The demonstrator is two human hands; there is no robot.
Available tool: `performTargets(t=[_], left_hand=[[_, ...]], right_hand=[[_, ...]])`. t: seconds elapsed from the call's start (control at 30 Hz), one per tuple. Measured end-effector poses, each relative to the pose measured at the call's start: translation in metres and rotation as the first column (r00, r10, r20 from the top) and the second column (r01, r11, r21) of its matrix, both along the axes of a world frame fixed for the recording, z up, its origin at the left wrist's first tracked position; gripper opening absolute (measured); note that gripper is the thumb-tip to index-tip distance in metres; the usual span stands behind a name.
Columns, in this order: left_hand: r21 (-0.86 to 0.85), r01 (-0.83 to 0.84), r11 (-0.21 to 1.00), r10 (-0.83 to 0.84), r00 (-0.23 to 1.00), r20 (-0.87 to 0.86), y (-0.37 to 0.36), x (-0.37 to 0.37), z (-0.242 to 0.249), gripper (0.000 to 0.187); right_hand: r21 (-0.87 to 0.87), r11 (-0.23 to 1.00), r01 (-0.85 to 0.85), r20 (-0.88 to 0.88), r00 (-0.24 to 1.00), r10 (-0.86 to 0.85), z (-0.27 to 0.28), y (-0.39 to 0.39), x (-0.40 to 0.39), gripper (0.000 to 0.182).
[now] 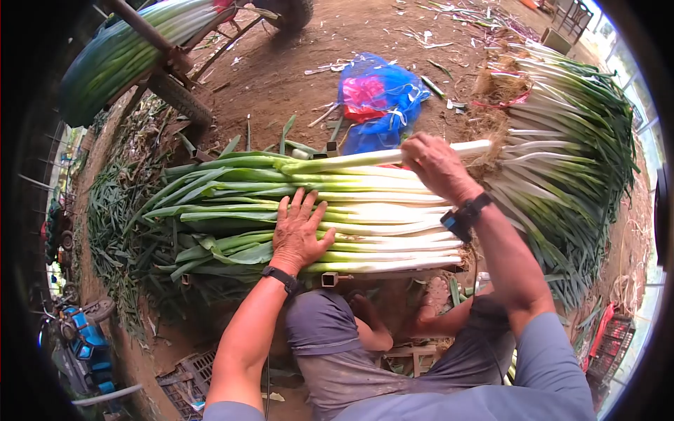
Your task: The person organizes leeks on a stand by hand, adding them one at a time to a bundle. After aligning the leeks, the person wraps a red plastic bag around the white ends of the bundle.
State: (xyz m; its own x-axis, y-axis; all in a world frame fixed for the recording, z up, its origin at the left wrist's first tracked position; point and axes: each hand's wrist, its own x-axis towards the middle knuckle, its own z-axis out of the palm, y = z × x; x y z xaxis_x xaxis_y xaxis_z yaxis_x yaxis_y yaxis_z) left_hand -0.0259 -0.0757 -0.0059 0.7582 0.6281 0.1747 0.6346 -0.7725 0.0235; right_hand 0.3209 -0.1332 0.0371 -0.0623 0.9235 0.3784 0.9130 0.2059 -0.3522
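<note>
Rows of long green onions (393, 210) lie side by side on a low rack (428, 262) in front of my knees, leaves to the left and white stalks to the right. My left hand (298, 228) rests flat on their green part, fingers spread. At the far side of the row, my right hand (434, 165) is closed around the white stalk of one green onion (351, 162). Its roots point right and its leaf end lies over the other leaves. A wristband or device is on each wrist.
A large pile of green onions (569, 133) lies at the right, roots inward. Blue netting (393, 95) with something pink sits beyond the rack. A loaded cart (126, 63) stands far left, above leaf scraps (119, 224). Crates (611, 347) are at lower right and lower left.
</note>
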Motion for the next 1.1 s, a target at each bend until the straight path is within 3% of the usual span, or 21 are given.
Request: performTargets(t=[0.13, 0.27, 0.4, 0.47, 0.53, 0.57, 0.6, 0.7, 0.8, 0.9, 0.97, 1.0, 1.03, 1.1], left_hand=[[-0.005, 0.0, 1.0, 0.0, 1.0, -0.004, 0.001, 0.0, 0.0, 0.06], [-0.005, -0.007, 1.0, 0.007, 1.0, -0.004, 0.0, 0.0, 0.0, 0.059], [-0.006, 0.008, 1.0, -0.008, 1.0, 0.013, 0.002, -0.001, 0.0, 0.059], [0.005, 0.011, 1.0, -0.011, 1.0, 0.019, 0.004, -0.004, -0.003, 0.059], [0.029, 0.02, 0.999, -0.021, 0.999, 0.025, 0.005, -0.006, -0.001, 0.059], [0.055, 0.021, 0.998, -0.023, 0.999, 0.028, 0.004, -0.006, -0.003, 0.059], [0.07, 0.027, 0.997, -0.028, 1.0, 0.006, 0.007, -0.008, -0.009, 0.058], [0.094, 0.039, 0.995, -0.036, 0.999, -0.033, 0.008, -0.006, -0.007, 0.056], [0.124, 0.056, 0.991, -0.047, 0.996, -0.078, 0.011, -0.007, -0.009, 0.054], [0.145, 0.087, 0.986, -0.074, 0.993, -0.093, 0.004, 0.003, 0.009, 0.054], [-0.1, -0.081, 0.992, 0.057, 0.973, -0.224, -0.022, 0.034, 0.058, 0.055], [-0.168, -0.147, 0.975, 0.097, 0.957, -0.274, -0.03, 0.046, 0.072, 0.055], [-0.145, -0.213, 0.966, 0.146, 0.916, -0.375, -0.033, 0.053, 0.076, 0.055], [0.025, -0.006, 1.0, 0.012, 0.973, -0.229, -0.003, 0.01, 0.022, 0.055]], right_hand=[[0.17, 0.985, -0.043, 0.206, 0.979, 0.007, 0.041, -0.02, 0.046, 0.017], [0.126, 0.991, -0.043, 0.27, 0.963, 0.008, 0.067, -0.074, 0.069, 0.019], [0.11, 0.924, 0.365, 0.281, 0.88, -0.382, 0.084, -0.144, 0.108, 0.025], [0.275, 0.847, 0.455, 0.226, 0.825, -0.517, 0.088, -0.19, 0.143, 0.025], [0.299, 0.766, 0.569, 0.197, 0.749, -0.633, 0.078, -0.237, 0.177, 0.022], [0.35, 0.667, 0.657, -0.058, 0.726, -0.685, 0.067, -0.265, 0.196, 0.022], [0.387, 0.546, 0.743, -0.301, 0.662, -0.687, 0.055, -0.3, 0.216, 0.022], [0.107, 0.235, 0.966, -0.595, 0.251, -0.763, 0.016, -0.387, 0.227, 0.027], [-0.14, 0.052, 0.989, -0.85, -0.093, -0.519, -0.042, -0.454, 0.208, 0.029], [-0.37, -0.074, 0.926, -0.839, -0.368, -0.4, -0.152, -0.562, 0.204, 0.029], [-0.491, -0.147, 0.859, -0.759, -0.505, -0.412, -0.241, -0.635, 0.183, 0.025], [-0.558, -0.259, 0.788, -0.667, -0.612, -0.426, -0.223, -0.616, 0.147, 0.033], [-0.538, -0.229, 0.811, -0.663, -0.575, -0.48, -0.265, -0.647, 0.135, 0.028], [-0.574, -0.188, 0.797, -0.638, -0.579, -0.508, -0.31, -0.677, 0.114, 0.019]])
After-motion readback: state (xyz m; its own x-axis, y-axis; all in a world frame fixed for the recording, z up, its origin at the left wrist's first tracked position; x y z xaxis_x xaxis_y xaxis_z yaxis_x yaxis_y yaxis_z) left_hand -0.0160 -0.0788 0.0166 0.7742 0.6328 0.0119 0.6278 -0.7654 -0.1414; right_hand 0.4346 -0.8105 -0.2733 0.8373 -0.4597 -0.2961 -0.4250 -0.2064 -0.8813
